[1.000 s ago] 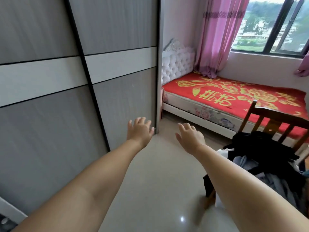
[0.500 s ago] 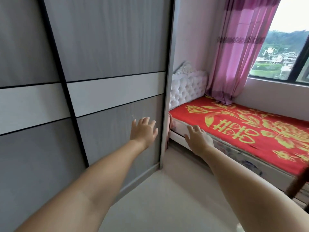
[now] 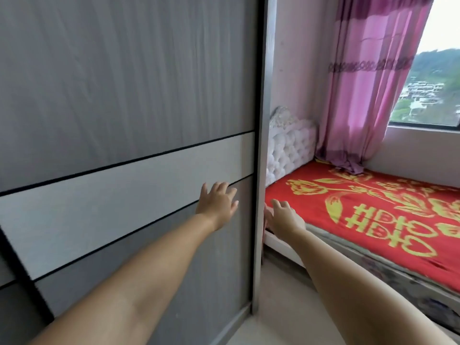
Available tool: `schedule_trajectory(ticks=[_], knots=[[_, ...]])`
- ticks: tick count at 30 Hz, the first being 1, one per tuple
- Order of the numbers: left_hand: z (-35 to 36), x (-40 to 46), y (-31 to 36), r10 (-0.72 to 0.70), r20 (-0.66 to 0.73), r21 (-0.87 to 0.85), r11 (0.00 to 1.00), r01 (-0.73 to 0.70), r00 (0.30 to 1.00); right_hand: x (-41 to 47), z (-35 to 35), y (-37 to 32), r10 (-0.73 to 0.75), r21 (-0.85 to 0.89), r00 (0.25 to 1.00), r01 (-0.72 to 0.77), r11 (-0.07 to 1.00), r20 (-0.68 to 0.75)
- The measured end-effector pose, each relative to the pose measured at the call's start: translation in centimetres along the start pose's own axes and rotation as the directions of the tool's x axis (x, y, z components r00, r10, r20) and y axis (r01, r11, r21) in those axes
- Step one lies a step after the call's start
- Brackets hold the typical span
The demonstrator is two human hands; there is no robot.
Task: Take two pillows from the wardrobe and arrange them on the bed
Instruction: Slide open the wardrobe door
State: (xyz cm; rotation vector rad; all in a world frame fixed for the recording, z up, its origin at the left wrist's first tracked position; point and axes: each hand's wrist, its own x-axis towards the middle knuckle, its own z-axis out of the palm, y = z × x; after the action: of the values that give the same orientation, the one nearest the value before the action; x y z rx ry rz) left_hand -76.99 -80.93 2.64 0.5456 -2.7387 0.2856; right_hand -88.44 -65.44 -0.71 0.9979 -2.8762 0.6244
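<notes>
Both hands have closed in on the wardrobe door [image 3: 129, 95]: the left hand [image 3: 219, 204] spreads open on its panel, the right hand [image 3: 282, 217] reaches its right edge, grip unclear. Door shut; pillows unseen; bed [image 3: 373, 207] bare.

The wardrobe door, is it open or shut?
Shut. The wardrobe door covers the whole front up to its edge frame, and nothing inside shows.

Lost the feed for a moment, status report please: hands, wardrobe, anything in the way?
Left hand open at the wardrobe door. Right hand open at the door's right edge. Door shut, no pillows visible. Bed bare; nothing blocking.
</notes>
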Motion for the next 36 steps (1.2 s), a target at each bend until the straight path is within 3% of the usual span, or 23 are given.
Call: schedule_trajectory(ticks=[7, 14, 18, 22, 27, 36], knots=[[2.5, 15.1, -4.2, 0.220, 0.056, 0.176, 0.958, -0.226, 0.974, 13.8, 2.6, -2.9, 0.065, 0.176, 0.998, -0.065, 0.982, 0.010], [5.8, 26.3, -4.3, 0.416, 0.126, 0.433, 0.794, -0.427, 0.901, 25.8, 5.3, -2.6, 0.135, 0.487, 0.989, -0.149, 0.861, 0.065], [7.0, 32.6, -3.4, 0.451, 0.216, 0.554, 0.673, -0.489, 0.866, 31.3, 7.0, -3.1, 0.151, 0.643, 0.978, -0.209, 0.737, 0.145], [8.0, 35.9, -2.4, 0.469, 0.241, 0.578, 0.634, -0.514, 0.850, 34.1, 9.0, -3.4, 0.220, 0.698, 0.956, -0.292, 0.654, 0.193], [9.4, 37.3, -2.0, 0.450, 0.330, 0.642, 0.537, -0.547, 0.830, 35.5, 9.7, -3.3, 0.263, 0.716, 0.940, -0.336, 0.612, 0.217], [9.6, 37.7, -1.6, 0.384, 0.361, 0.739, 0.438, -0.511, 0.850, 35.3, 9.9, -3.0, 0.252, 0.751, 0.951, -0.298, 0.589, 0.180]])
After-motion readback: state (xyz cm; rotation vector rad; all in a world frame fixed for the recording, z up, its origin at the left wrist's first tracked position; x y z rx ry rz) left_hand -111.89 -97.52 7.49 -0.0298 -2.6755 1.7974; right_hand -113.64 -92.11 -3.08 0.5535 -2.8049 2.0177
